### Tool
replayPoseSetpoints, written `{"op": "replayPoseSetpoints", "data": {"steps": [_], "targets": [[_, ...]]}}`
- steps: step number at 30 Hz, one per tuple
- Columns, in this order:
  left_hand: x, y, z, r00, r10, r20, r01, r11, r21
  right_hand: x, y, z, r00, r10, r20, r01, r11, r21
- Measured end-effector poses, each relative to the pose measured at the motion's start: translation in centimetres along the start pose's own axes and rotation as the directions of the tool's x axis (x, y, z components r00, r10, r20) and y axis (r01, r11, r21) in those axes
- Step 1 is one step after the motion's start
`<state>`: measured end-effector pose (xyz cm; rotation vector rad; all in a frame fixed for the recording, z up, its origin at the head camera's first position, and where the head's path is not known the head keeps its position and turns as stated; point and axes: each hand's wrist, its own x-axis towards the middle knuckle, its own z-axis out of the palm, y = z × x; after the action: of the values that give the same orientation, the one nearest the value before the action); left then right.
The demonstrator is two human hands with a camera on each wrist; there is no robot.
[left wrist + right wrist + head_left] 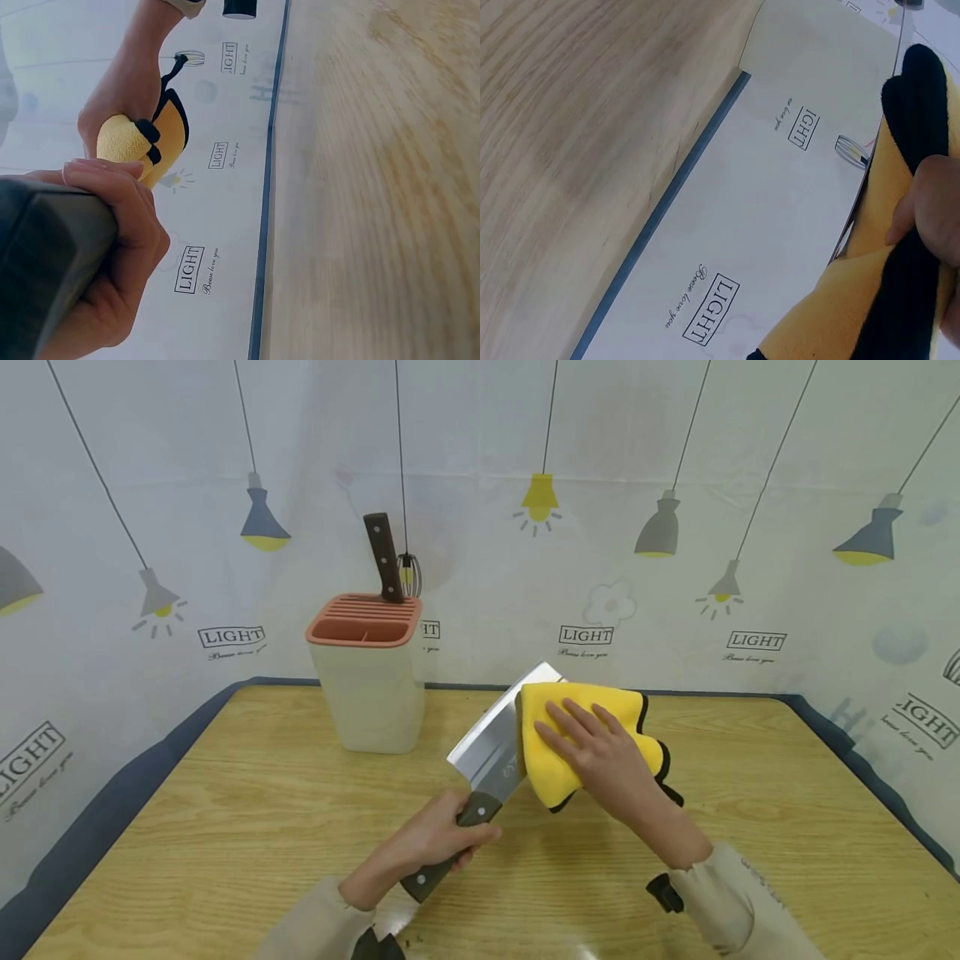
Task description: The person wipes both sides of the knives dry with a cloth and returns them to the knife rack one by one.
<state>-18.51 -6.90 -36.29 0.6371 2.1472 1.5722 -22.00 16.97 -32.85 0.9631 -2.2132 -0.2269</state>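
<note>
My left hand (pixel 438 835) grips the dark handle (pixel 480 810) of a cleaver (pixel 491 739), fingers wrapped round it. The wide metal blade slants up and away to the right above the table. A yellow cloth (pixel 551 760) with black edging lies folded over the right part of the blade and hides it there. My right hand (pixel 603 752) holds this cloth against the blade, fingers spread across its upper face. In the right wrist view the thumb (pixel 904 217) presses on the cloth from the other side. The handle's butt (pixel 45 262) fills the near corner of the left wrist view.
A cream knife block (pixel 371 697) with an orange slotted top stands at the back left of the wooden table (pixel 225 827). Another knife (pixel 384 556) sits in it, dark handle up. A printed curtain (pixel 480 543) borders the table's back and sides.
</note>
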Motion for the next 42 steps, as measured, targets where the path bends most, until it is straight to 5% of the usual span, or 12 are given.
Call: {"op": "replayPoseSetpoints", "data": {"steps": [9,34,42], "targets": [[0.3,-0.1,0.2,0.999,-0.031,-0.037,0.031,1.0,0.0,0.3,-1.2,0.0,0.996,-0.083,-0.035,0.082,0.996,-0.023],[0.8,-0.2,0.2,1.0,0.006,-0.026,-0.006,1.0,-0.014,0.3,-2.6,0.1,0.954,-0.277,-0.112,0.284,0.957,0.056],[0.8,-0.4,0.3,1.0,0.01,-0.02,-0.01,1.0,-0.015,0.4,-2.7,-0.2,0.952,-0.299,-0.062,0.302,0.952,0.054]]}}
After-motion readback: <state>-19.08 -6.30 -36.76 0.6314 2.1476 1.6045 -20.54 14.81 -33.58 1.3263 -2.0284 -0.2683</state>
